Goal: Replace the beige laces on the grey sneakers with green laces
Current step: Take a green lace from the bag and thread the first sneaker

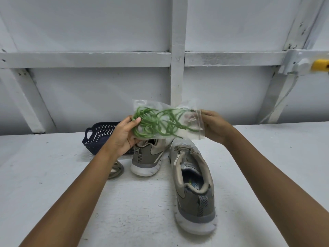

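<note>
The left hand (124, 134) grips the left end and the right hand (213, 125) pinches the zip edge of a clear plastic zip bag (153, 104) holding tangled green laces (160, 122). It hangs above two grey mesh sneakers (194, 193) on the white table (53, 175). This looks like unpacking the new laces, so next the seal needs pulling apart.

Only one scrap of print is showing: white capitals "FO", with a stroke of another letter just before them, are sitting on the blue insole (191, 177) inside the nearer grey sneaker (204, 207). The shoe's padded collar (206, 188) is hiding the rest of the word. A small white tag (177, 159) on its tongue is staying too small to read.
</note>
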{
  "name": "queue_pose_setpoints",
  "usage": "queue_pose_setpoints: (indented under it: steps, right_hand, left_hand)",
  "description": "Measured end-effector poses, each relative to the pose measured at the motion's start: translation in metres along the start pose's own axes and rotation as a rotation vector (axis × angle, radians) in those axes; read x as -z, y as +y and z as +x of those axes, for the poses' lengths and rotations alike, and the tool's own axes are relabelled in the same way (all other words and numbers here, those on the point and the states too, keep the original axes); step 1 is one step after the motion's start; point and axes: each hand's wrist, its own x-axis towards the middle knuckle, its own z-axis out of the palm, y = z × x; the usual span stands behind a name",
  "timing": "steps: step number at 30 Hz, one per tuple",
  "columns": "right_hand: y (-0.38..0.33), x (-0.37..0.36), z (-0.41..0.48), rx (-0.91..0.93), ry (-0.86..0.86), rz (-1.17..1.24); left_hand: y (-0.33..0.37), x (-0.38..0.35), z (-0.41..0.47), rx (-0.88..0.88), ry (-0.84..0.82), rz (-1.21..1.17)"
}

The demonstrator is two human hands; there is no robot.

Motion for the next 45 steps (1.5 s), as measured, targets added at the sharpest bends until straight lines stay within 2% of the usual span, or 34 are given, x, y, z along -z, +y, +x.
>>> queue_pose_setpoints:
  steps: [4, 7, 10, 13, 15, 20, 23, 26, 32, 36, 40, 45]
  right_hand:
    - [-0.001, 0.008, 0.000, 0.035, 0.102, 0.183]
    - [0.001, 0.013, 0.000, 0.036, 0.253, 0.366]
    - [0.005, 0.017, 0.000, 0.041, 0.399, 0.393]
    - [0.005, 0.020, -0.001, -0.003, 0.464, 0.194]
    - [0.005, 0.023, -0.003, -0.070, 0.424, -0.024]
    - [0.007, 0.022, -0.006, -0.238, 0.068, -0.339]
    - [0.009, 0.012, -0.006, -0.203, -0.083, -0.590]
    - [0.013, 0.008, -0.004, -0.121, -0.058, -0.698]
    - [0.019, 0.016, -0.001, -0.105, -0.067, -0.581]
    - [0.027, 0.031, 0.003, -0.106, 0.080, -0.506]
    - [0.032, 0.042, 0.004, -0.193, 0.278, -0.878]
    - [0.027, 0.032, 0.001, -0.346, 0.151, -1.270]
  left_hand:
    - [-0.001, 0.003, 0.001, -0.005, -0.001, -0.054]
    - [-0.002, 0.007, 0.001, -0.008, 0.000, -0.079]
    - [-0.002, 0.011, 0.002, -0.012, 0.014, -0.083]
    - [-0.002, 0.013, 0.001, -0.016, 0.027, -0.079]
    - [-0.002, 0.013, 0.000, -0.018, 0.035, -0.088]
    - [-0.003, 0.014, 0.000, -0.027, 0.048, -0.083]
    - [-0.004, 0.014, -0.001, -0.035, 0.059, -0.088]
    - [-0.003, 0.014, -0.001, -0.042, 0.071, -0.081]
    - [0.000, 0.017, 0.000, -0.045, 0.023, -0.088]
    - [0.003, 0.023, 0.001, -0.075, 0.051, -0.111]
    - [0.005, 0.027, 0.001, -0.082, 0.056, -0.134]
    - [0.007, 0.025, 0.002, -0.080, 0.043, -0.148]
